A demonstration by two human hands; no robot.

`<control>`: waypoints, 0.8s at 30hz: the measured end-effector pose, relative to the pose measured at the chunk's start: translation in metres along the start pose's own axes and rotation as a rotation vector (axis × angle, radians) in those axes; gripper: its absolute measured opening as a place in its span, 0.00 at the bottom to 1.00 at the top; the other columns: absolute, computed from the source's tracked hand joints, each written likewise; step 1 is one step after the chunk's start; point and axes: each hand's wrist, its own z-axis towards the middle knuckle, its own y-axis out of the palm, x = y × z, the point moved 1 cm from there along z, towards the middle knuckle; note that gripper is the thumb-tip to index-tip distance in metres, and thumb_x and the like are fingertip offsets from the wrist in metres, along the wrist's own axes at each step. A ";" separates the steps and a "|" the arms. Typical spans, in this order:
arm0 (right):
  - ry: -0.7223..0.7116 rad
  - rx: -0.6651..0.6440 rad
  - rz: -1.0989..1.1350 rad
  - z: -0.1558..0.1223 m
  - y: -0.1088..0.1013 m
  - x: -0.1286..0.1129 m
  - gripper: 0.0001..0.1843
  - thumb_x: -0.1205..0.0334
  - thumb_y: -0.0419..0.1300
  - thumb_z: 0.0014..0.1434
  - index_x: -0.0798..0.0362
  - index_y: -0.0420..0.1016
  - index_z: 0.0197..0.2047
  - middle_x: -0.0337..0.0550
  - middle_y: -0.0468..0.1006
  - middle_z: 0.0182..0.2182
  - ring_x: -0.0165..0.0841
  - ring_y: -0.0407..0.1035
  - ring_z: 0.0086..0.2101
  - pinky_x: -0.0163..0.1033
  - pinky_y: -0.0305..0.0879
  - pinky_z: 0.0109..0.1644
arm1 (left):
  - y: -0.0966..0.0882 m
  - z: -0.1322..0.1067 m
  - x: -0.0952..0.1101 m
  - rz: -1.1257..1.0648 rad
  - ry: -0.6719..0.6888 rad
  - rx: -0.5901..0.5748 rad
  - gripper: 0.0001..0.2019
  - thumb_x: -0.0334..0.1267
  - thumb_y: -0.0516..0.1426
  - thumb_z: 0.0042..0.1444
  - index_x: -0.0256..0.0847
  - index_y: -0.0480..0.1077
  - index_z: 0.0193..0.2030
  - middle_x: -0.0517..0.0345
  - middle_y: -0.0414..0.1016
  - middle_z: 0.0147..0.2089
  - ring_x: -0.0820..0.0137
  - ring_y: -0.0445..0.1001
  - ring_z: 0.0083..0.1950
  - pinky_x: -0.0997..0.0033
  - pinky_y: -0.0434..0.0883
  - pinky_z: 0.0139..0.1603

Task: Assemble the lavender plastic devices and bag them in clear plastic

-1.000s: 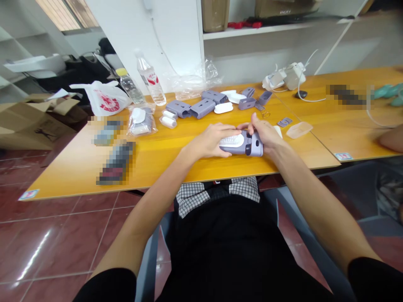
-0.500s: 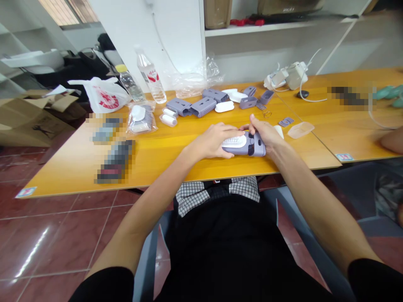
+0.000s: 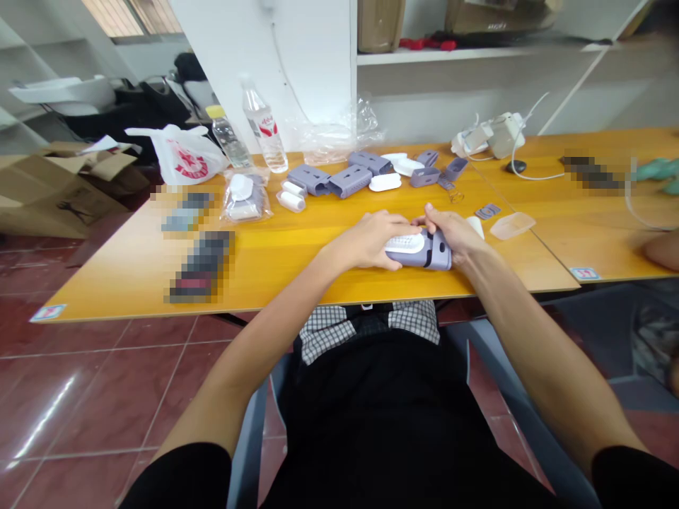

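Observation:
A lilac-grey plastic housing [image 3: 427, 256] with a white bristled insert [image 3: 406, 244] lies on the table, held between my two hands. My left hand [image 3: 368, 240] covers the insert's near end, and my right hand [image 3: 448, 232] grips the housing's far end. Several matching lilac-grey housings [image 3: 350, 182] and white oval caps [image 3: 385, 182] lie beyond my hands. Two white rollers [image 3: 291, 201] sit beside a clear bag of white parts [image 3: 244, 201]. My fingers hide part of the insert.
The wooden orange table [image 3: 276, 265] ends at a near edge just below my hands. Bottles [image 3: 264, 124], a white carrier bag [image 3: 180, 155], a translucent tray [image 3: 512, 226] and power adapters [image 3: 491, 140] stand around. A co-worker's hand [image 3: 663, 249] shows at the right edge.
The camera view has drifted slightly, shifting the scene right. My hands stay on the housing, with the left hand now lying further over the white insert.

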 end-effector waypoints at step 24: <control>-0.245 0.183 -0.025 -0.003 0.019 -0.004 0.33 0.23 0.61 0.60 0.44 0.71 0.24 0.47 0.80 0.29 0.46 0.79 0.42 0.53 0.77 0.55 | 0.004 -0.005 -0.005 -0.004 0.063 0.087 0.36 0.39 0.73 0.51 0.43 0.76 0.69 0.44 0.79 0.68 0.49 0.77 0.58 0.45 0.73 0.60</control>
